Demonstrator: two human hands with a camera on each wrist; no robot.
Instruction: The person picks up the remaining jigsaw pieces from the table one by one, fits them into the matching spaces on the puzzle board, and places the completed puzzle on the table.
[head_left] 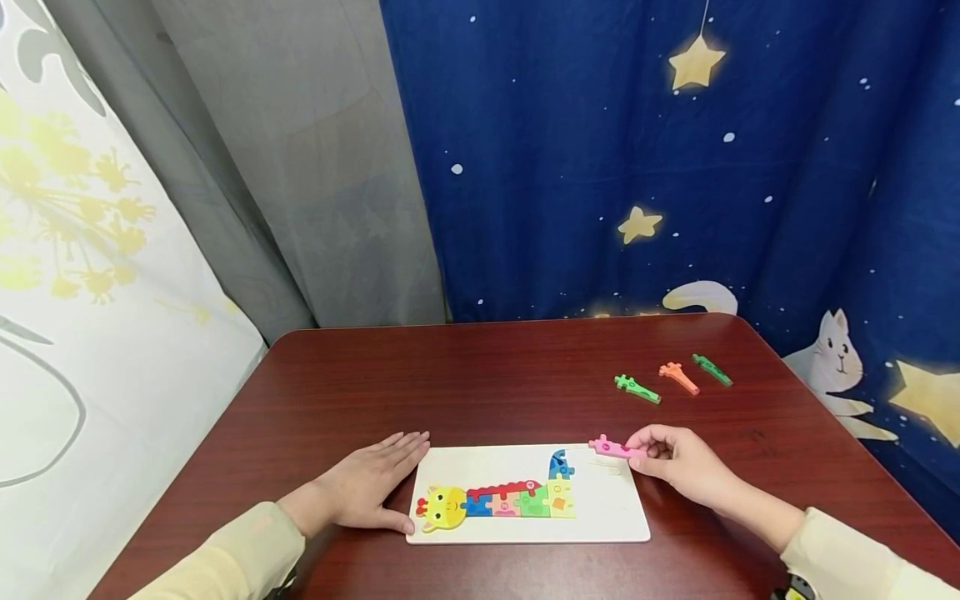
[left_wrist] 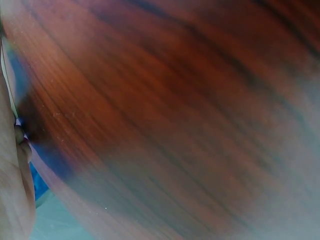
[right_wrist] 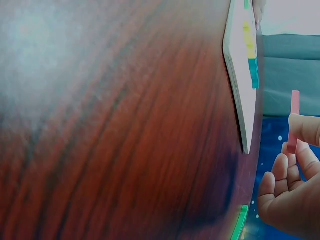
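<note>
A white puzzle board (head_left: pixel 525 533) lies on the table with a giraffe taking shape on it: a yellow head (head_left: pixel 445 507), a red mane strip (head_left: pixel 502 489), several coloured body pieces and a blue piece (head_left: pixel 560 465) at the upper right. My left hand (head_left: pixel 367 483) lies flat with straight fingers at the board's left edge, thumb on its side. Between thumb and fingers, my right hand (head_left: pixel 682 462) pinches a pink puzzle piece (head_left: pixel 611 448) over the board's upper right corner. In the right wrist view that pink piece (right_wrist: pixel 295 105) shows edge-on, raised above the board's level.
Farther back on the right of the table lie a light green piece (head_left: pixel 637 389), an orange piece (head_left: pixel 679 378) and a dark green piece (head_left: pixel 712 369). Behind the table (head_left: pixel 465 383) hang a grey curtain (head_left: pixel 322 167) and a blue starry curtain (head_left: pixel 562 167).
</note>
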